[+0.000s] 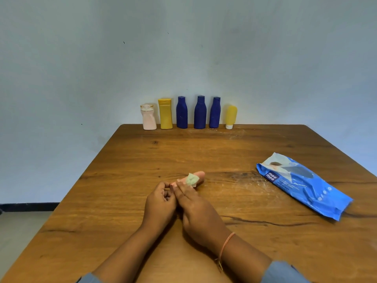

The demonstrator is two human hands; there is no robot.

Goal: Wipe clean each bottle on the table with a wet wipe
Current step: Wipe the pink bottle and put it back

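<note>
- The pink bottle (200, 175) in hand lies just above frame centre. Its long axis runs from your hands towards the upper right, and its rounded far end pokes out past your fingertips.
- Your left grip (161, 199) sits at the bottle's near end. Its fingers are curled in and pinch that end to hold it steady.
- Your right grip (195, 209) lies over the top of the bottle with its fingers laid out fairly straight along the body. They press a small crumpled wet wipe (191, 179) down onto it rather than closing around it.
- The coming stroke probably turns on that axis: the uncovered part lies beyond the wipe, up and to the right, so the right grip is the nearer one to sweep it.
- The near end is hidden between your hands, so I can't tell which end carries the cap.
- The bottle looks like smooth, matte plastic, slim and rounded. The wipe is a pale, soft, damp-looking wad.
- At the far edge of the wooden surface (244, 144), six more containers stand upright against the wall:
  - a pale pink bottle (149, 118);
  - a yellow bottle (165, 115);
  - three dark blue bottles (200, 114) with narrow necks;
  - a yellow tube (231, 116) standing on its white cap.
- The glossy blue wipes pack (302, 182) lies flat at the right of the frame, well apart from your hands.
</note>
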